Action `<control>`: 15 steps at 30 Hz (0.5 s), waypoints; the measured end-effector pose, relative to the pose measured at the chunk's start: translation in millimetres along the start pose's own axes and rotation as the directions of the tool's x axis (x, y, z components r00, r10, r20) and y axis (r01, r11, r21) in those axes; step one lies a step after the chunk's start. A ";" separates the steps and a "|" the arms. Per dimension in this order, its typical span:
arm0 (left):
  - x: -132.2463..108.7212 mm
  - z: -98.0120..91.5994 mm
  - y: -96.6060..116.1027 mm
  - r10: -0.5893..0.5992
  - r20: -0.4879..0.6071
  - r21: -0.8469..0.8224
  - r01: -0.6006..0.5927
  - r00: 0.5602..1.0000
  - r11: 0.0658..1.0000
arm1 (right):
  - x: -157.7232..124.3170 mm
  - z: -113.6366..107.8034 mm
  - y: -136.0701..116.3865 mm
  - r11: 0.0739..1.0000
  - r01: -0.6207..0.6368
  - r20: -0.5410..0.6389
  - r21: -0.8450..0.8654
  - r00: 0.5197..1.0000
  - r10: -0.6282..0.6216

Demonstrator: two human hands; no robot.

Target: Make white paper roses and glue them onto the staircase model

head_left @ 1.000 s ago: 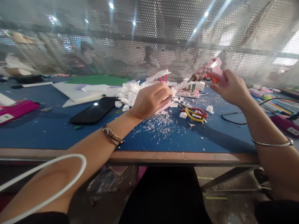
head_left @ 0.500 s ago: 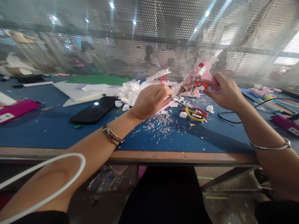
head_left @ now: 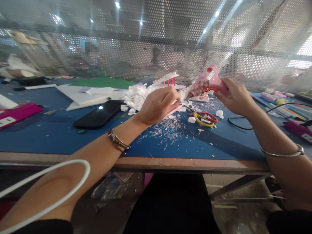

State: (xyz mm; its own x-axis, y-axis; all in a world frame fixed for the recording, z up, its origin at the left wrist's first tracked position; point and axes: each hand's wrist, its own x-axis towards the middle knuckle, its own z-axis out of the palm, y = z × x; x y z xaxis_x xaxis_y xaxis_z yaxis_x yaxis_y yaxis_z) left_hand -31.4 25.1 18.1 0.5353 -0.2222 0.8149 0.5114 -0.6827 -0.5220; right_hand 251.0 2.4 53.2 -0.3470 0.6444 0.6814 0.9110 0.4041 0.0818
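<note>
A pink hot glue gun is gripped by its handle in my right hand, its nozzle pointing down and left. My left hand is closed in a pinch close to the nozzle tip; whatever sits between its fingers is mostly hidden, with a bit of white showing. Scissors with yellow and red handles lie just below the nozzle. Behind my left hand is a heap of white paper scraps. A small white model with red posts stands farther back.
A black phone lies left of my left forearm. Green and white sheets lie at the back left. Magenta cases sit at both sides. A black cord runs by my right wrist. White shreds litter the blue tabletop.
The glue gun has tipped very slightly, its nozzle staying by my left fingers. Otherwise both hands hold nearly the same place.
</note>
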 end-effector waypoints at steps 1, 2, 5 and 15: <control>-0.3 0.1 -0.1 -0.002 -0.006 0.002 0.002 1.000 1.000 | 0.1 0.1 0.7 1.000 0.001 -0.006 0.005 1.000 -0.001; -0.5 0.2 -0.3 -0.003 -0.009 0.004 0.003 1.000 1.000 | 0.2 0.2 1.4 1.000 0.002 -0.012 0.010 1.000 -0.002; -1.1 0.1 -1.2 -0.019 0.010 -0.016 0.019 1.000 1.000 | 0.4 0.1 3.3 1.000 -0.003 -0.008 0.012 1.000 0.003; -3.1 -0.6 -1.1 -0.123 0.059 -0.112 0.129 0.991 0.985 | 2.6 1.2 6.1 1.000 -0.016 0.013 0.005 1.000 0.016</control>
State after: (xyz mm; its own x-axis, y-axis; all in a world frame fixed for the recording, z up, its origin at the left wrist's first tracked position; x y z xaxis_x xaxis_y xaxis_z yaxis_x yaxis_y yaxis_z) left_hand -34.1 26.1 16.4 0.5074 -0.0953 0.8564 0.4976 -0.7790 -0.3815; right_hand 255.4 7.4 54.7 -0.3352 0.6593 0.6730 0.9155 0.3966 0.0675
